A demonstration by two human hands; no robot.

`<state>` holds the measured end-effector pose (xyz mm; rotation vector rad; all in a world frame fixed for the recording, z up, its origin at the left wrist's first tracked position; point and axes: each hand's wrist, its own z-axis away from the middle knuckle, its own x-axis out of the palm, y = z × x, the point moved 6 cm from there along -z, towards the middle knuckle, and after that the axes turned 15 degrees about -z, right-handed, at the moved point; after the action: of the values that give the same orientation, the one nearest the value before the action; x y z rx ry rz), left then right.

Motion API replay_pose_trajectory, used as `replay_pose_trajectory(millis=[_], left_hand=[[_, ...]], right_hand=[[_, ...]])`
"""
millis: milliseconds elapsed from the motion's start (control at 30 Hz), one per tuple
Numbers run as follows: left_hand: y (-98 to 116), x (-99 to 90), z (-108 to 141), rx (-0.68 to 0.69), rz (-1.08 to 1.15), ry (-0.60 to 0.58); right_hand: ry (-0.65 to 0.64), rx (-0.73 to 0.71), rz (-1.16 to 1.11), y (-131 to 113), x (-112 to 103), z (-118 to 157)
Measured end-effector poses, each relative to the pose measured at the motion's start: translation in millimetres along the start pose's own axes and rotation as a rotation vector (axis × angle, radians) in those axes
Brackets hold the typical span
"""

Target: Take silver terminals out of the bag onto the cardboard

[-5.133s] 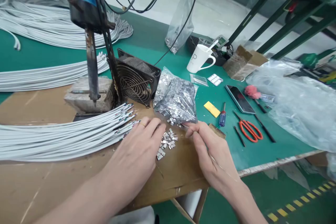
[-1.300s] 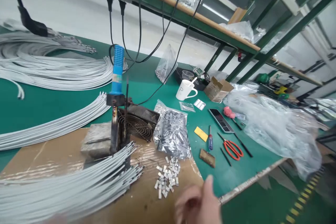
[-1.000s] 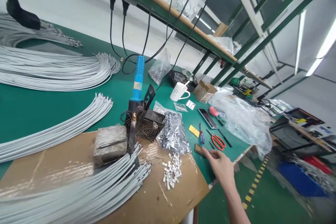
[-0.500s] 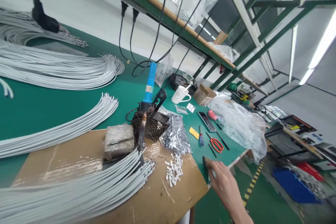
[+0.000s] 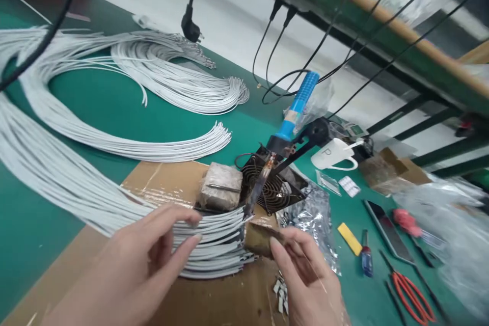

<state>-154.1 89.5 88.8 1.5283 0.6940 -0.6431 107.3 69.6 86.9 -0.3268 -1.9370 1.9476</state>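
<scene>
My right hand (image 5: 311, 277) pinches a small flat brown piece (image 5: 262, 239) between thumb and fingers. That piece is beside the cut ends of a bundle of white wires (image 5: 214, 244); whether it touches them I cannot tell. Over the same bundle, my left hand (image 5: 141, 260) has its thumb and index finger apart, with its other fingers curled and partly hidden. Just above the wire ends slants a soldering iron (image 5: 301, 99) with a blue handle, its tip pointing down. A grimy block (image 5: 221, 186) stands behind the bundle, and a black fan (image 5: 271, 188) lies beside the iron.
Cardboard (image 5: 153, 178) covers part of the green table. Small white pieces (image 5: 280, 293) lie by my right hand. Further right are a silvery bag (image 5: 311, 214), screwdriver (image 5: 365, 257), red-handled scissors (image 5: 412, 295), phone (image 5: 389, 232) and mug (image 5: 334, 154). Black cables (image 5: 324, 41) hang above.
The view has swung left and closer to the wires. My right hand has moved from the table's right side to the wire ends, holding the brown piece. My left hand has come into view.
</scene>
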Motion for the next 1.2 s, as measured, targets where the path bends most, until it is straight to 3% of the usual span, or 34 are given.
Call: replay_pose_trajectory(millis=[100,233,367,533,767,967,1033,1100,1200], left_hand=[[22,12.3,-10,-0.054,0.002,-0.114],[42,20.8,-19,-0.131,0.091,-0.064],[53,28.3,-18,-0.097,0.142,-0.03],[58,25.5,-6,0.092,0.123,0.099],[46,34.1,-9,-0.122,0.092,0.052],[48,38.6,-9,-0.132,0.052,0.035],[46,37.3,-6,-0.104,0.021,0.047],[42,32.8,-2,-0.062,-0.005,0.072],[37,20.7,8,0.05,-0.07,0.125]], right_hand=[[-0.121,0.076,-0.087,2,30,-11],[-0.186,0.131,-0.162,3,45,-14],[-0.175,0.135,-0.201,5,45,-5],[-0.108,0.085,-0.176,7,40,6],[-0.066,0.027,-0.044,10,38,5],[-0.005,-0.012,0.024,5,39,6],[0.012,-0.017,0.024,4,33,5],[0.038,-0.025,0.028,2,10,1],[0.159,-0.095,0.162,-4,-62,-8]])
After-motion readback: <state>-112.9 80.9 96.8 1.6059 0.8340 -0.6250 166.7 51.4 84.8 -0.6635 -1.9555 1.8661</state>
